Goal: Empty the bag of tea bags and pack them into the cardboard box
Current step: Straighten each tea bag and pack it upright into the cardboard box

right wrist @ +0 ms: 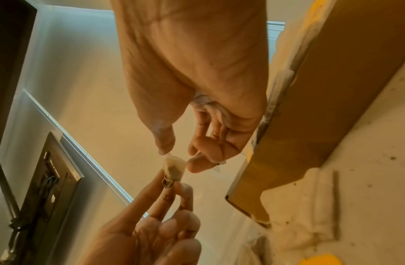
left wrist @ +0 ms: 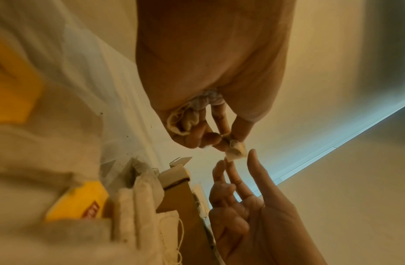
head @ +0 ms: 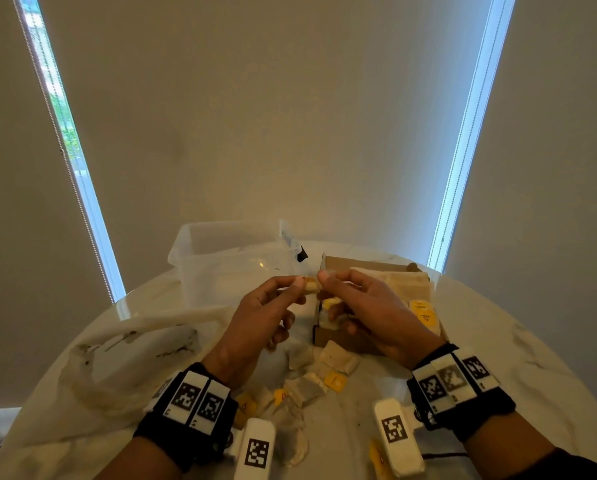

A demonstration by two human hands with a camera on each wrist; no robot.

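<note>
A round white marbled desk [head: 497, 344] carries everything. Beyond the left hand's fingers stands a clear plastic tub [head: 200, 258]; to the outer left of them lies the crumpled, emptied plastic bag [head: 117, 344]. Under and beyond the right hand's fingers sits the open cardboard box [head: 345, 337], with tea bags and yellow tags packed along its far and right sides. Nearer the person than both hands, loose tea bags [head: 310, 386] with yellow tags [head: 335, 380] lie scattered on the desk, just beside the box's near wall.

The left hand [head: 259, 320] and right hand [head: 369, 313] meet in the air above the box's left edge. Between them is one small folded tea bag [head: 311, 285]: the left thumb and forefinger pinch one end, the right thumb and forefinger pinch the other. The right wrist view shows the remaining right fingers [right wrist: 217, 143] loosely curled, and the left wrist view shows something pale and crumpled tucked in the left palm.
</note>
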